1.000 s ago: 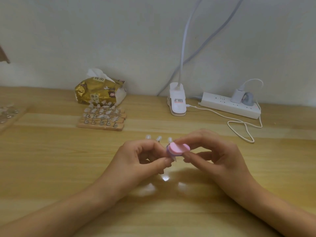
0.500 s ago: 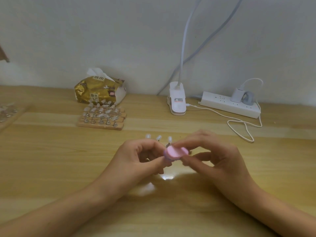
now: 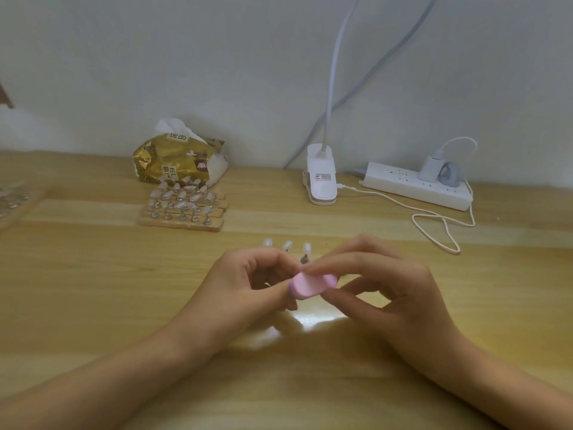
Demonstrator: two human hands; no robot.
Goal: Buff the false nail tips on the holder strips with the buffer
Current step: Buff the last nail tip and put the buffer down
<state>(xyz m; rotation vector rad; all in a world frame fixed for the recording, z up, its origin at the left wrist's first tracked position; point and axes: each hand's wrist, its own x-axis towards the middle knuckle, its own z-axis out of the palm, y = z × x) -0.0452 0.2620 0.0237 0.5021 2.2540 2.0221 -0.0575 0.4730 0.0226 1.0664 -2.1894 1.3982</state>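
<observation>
Since a second ago the pink buffer [image 3: 310, 287] has slid a little lower and leftward, toward the person, and the right hand [image 3: 400, 293] has come with it. The right thumb and fingers pinch the buffer by its edges, flat pink face up, with its left end against the left thumb tip. The left hand [image 3: 238, 290] has its fingers curled round a holder strip that is mostly hidden in the grip. Three false nail tips [image 3: 287, 245] stand up just behind those fingers. Both hands are over the middle of the wooden counter [image 3: 93, 290]. Farther back on the left, a stack of holder strips [image 3: 183, 212] lies in front of a gold tissue pack [image 3: 173, 162]. A white clip lamp base [image 3: 321, 181] and a power strip [image 3: 403, 184] sit by the wall.
</observation>
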